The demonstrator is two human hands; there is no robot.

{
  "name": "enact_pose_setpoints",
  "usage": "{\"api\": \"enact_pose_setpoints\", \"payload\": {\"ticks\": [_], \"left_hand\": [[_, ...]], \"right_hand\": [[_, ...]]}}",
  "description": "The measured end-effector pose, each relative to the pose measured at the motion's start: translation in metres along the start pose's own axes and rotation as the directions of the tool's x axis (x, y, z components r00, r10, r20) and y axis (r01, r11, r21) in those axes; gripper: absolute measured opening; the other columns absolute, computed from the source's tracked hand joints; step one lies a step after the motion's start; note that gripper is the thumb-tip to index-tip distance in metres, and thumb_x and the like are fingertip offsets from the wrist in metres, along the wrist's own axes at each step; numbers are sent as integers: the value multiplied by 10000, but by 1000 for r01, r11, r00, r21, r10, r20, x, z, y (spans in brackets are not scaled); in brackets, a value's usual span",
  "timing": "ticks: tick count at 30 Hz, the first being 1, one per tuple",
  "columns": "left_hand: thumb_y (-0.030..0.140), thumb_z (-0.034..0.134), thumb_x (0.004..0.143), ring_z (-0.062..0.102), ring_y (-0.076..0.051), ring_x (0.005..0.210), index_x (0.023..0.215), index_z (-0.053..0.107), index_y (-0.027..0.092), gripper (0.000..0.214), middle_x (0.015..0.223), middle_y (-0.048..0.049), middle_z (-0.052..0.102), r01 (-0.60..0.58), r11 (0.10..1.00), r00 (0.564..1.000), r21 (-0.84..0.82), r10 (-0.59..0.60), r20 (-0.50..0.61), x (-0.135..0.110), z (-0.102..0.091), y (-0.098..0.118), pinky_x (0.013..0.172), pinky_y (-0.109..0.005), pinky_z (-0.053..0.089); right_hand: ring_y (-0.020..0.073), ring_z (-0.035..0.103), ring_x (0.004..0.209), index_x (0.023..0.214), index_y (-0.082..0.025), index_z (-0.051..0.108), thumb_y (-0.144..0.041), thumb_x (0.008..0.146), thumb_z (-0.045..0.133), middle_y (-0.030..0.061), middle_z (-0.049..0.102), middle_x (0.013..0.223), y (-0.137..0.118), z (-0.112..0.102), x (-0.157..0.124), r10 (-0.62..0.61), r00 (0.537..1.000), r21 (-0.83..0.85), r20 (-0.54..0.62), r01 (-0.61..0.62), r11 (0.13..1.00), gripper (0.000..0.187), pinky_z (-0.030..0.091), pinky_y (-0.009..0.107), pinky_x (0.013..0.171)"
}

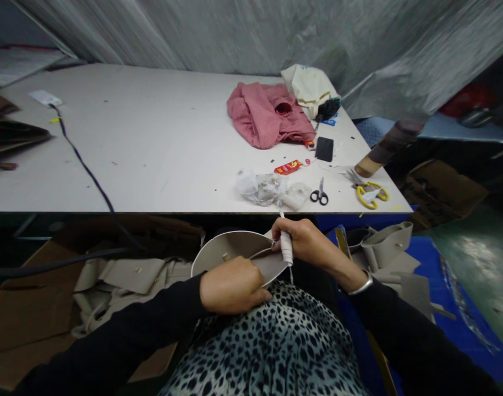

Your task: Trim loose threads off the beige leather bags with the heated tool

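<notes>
A light grey bag [213, 247] with a wide curved opening rests at my lap, its mouth tilted up. My left hand [235, 286] is closed at the near side of its rim, and the fingertips are hidden inside the bag. My right hand [303, 239] is closed around a white wrapped stick-like piece [286, 246], held upright at the bag's right edge. Whether this piece is joined to the bag, I cannot tell. A small metal fitting [225, 257] shows on the bag's inner wall.
On the white table [160, 143] lie black scissors [320, 193], yellow-handled scissors [371, 195], clear plastic packets [263, 187], a pink cloth [260, 113] and a brown bottle [387, 148]. Grey bags [140, 275] fill a cardboard box at left; more bag pieces [389, 250] lie at right. A black cable [86, 168] crosses the table edge.
</notes>
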State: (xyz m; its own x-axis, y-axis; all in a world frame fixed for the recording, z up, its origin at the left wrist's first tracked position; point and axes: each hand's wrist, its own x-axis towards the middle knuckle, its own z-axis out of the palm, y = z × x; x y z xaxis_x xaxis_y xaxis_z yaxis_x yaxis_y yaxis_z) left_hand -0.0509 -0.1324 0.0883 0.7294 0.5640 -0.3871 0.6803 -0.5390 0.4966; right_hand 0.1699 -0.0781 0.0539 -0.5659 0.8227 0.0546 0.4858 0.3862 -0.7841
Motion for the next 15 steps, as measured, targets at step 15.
{"api": "enact_pose_setpoints", "payload": {"ticks": [15], "left_hand": [[327, 896, 734, 663, -266, 1083, 1069, 836, 211, 360, 1114, -102, 777, -264, 885, 822, -383, -2, -570, -6, -103, -49, 1008, -400, 528]], "right_hand": [[134, 603, 679, 833, -219, 586, -307, 785, 873, -30, 680, 780, -22, 42, -6, 290, 901, 720, -322, 34, 694, 304, 480, 266, 664]]}}
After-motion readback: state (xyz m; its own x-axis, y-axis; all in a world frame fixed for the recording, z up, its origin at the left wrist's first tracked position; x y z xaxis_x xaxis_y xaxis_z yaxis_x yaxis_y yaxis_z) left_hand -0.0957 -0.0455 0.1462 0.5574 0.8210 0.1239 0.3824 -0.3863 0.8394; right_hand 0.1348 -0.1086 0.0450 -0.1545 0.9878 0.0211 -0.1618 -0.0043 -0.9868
